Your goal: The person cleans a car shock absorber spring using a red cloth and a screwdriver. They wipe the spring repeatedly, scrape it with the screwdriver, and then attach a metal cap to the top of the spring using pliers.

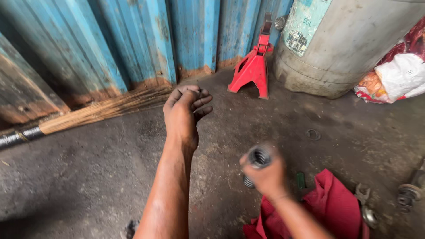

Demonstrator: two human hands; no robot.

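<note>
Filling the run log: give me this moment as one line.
left hand: loosely closed, empty | right hand: grips coil spring | red cloth on floor | red jack stand by wall

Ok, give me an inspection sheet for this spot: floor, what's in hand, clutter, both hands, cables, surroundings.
Surface: grimy concrete floor, dark stains.
Job's things: ribbed metal cylinder, blurred, hollow end facing the camera.
Clutter: red rag, wrench, small ring, green piece, metal shaft part.
Grippers: right hand shut on the cylinder; left hand outstretched, fingers curled, holding nothing visible.
Cables: nothing seen.
Surroundings: blue corrugated wall, broom, red jack stand, grey drum, sack.
</note>
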